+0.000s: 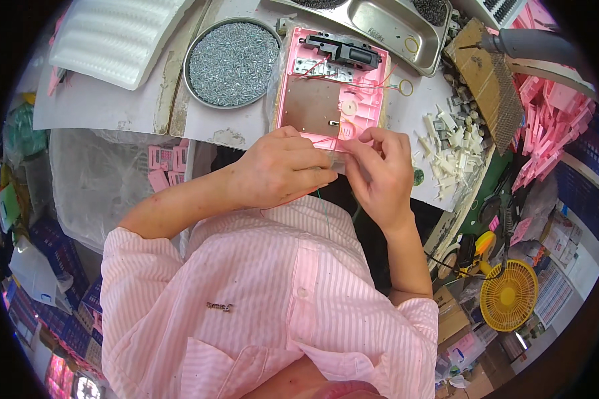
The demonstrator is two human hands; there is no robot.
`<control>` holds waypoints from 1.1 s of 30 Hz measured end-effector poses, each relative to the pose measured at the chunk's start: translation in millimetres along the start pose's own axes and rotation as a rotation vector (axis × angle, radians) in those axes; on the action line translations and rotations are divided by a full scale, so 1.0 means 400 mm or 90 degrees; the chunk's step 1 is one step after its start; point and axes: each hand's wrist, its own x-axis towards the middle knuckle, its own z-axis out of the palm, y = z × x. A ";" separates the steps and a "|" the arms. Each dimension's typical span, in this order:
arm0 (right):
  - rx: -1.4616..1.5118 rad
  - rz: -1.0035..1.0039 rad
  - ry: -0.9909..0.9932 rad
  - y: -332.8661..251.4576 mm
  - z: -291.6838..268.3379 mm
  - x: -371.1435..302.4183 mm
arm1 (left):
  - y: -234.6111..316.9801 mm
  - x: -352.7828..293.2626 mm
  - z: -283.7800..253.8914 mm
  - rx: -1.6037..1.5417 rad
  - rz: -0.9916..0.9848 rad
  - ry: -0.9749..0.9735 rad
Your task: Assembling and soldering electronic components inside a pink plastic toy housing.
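Note:
A pink plastic casing [383, 93] lies on the table in front of me, fitted with a brown circuit board [310, 106] and a black part with metal fittings [342, 50] at its far end. Thin red and green wires run across it. At the near edge of the casing, my left hand [283, 169] has its fingers closed around thin wires; a green strand [323, 206] hangs below them. My right hand [384, 174] pinches at the casing's near right corner, thumb and forefinger close together. What sits between those fingertips is too small to make out.
Left of the casing stands a round metal bowl of screws [233, 64]. A steel tray [379, 26] lies beyond. White plastic parts [446, 146] are scattered at the right, near a cardboard piece [489, 80], an electric screwdriver [535, 45] and pink parts [545, 126]. A yellow basket [509, 296] sits lower right.

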 end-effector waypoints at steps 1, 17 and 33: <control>-0.002 -0.009 -0.007 0.011 0.001 0.003 | -0.002 -0.002 -0.001 -0.006 0.001 0.009; -0.062 0.119 -0.083 0.008 0.010 0.080 | -0.016 -0.018 0.015 -0.026 -0.005 0.068; 0.000 0.065 0.001 0.010 0.031 0.005 | -0.019 -0.022 0.027 -0.021 0.003 0.099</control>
